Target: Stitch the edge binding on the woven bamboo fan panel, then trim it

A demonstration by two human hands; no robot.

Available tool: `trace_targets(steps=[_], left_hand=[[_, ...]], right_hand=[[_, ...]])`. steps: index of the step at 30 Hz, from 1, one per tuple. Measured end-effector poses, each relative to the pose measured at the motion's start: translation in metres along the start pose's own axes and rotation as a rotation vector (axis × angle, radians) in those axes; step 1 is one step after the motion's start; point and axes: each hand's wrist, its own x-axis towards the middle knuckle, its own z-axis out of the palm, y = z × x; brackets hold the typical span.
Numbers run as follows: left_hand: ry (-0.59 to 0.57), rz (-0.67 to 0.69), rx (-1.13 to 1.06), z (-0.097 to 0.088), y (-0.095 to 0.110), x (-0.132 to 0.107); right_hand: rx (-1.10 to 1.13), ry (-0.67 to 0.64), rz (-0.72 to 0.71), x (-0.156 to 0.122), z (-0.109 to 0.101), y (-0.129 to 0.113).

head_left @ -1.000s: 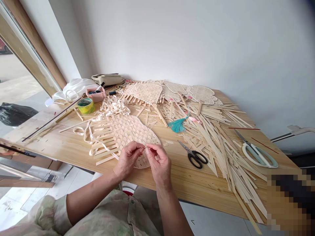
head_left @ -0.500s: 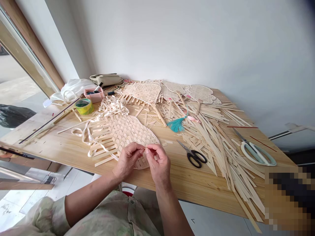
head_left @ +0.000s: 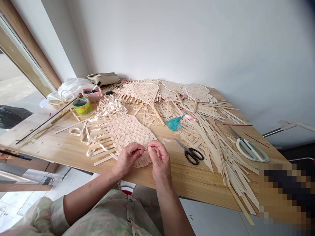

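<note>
The left hand [head_left: 126, 159] and right hand [head_left: 159, 160] sit at the near edge of a woven bamboo fan panel [head_left: 125, 131] lying on the wooden counter [head_left: 197, 183], their fingers [head_left: 137, 151] closed in a pinch on a tiny thin strand [head_left: 146, 148] (too fine to identify). Black-handled scissors [head_left: 190, 155] lie just right.

Pinched sliver [head_left: 146, 148] too small to identify
</note>
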Motion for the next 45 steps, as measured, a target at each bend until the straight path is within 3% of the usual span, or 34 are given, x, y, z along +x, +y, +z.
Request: trace_targets(steps=[5, 12, 16, 22, 24, 34, 45], left_hand=[[0.017, -0.077, -0.092, 0.002, -0.001, 0.001], [0.029, -0.133, -0.152, 0.002, 0.002, 0.003], [0.026, -0.147, -0.143, 0.001, 0.003, 0.003], [0.077, -0.08, -0.056, 0.002, -0.001, 0.001], [0.094, -0.064, -0.015, 0.001, -0.003, 0.001], [0.103, -0.033, 0.056, 0.002, -0.004, 0.0], [0.084, -0.012, 0.096, 0.002, -0.004, 0.0]], right_hand=[[0.258, 0.052, 0.141, 0.002, 0.0, 0.001], [0.293, 0.073, 0.161, 0.001, 0.001, -0.001], [0.081, 0.09, 0.071, 0.0, -0.002, -0.002], [-0.529, 0.245, -0.443, -0.006, 0.003, -0.012], [-0.632, 0.241, -0.531, -0.009, 0.004, -0.014], [-0.79, 0.177, -0.573, -0.007, 0.005, -0.013], [-0.8, 0.167, -0.511, -0.005, 0.007, -0.009]])
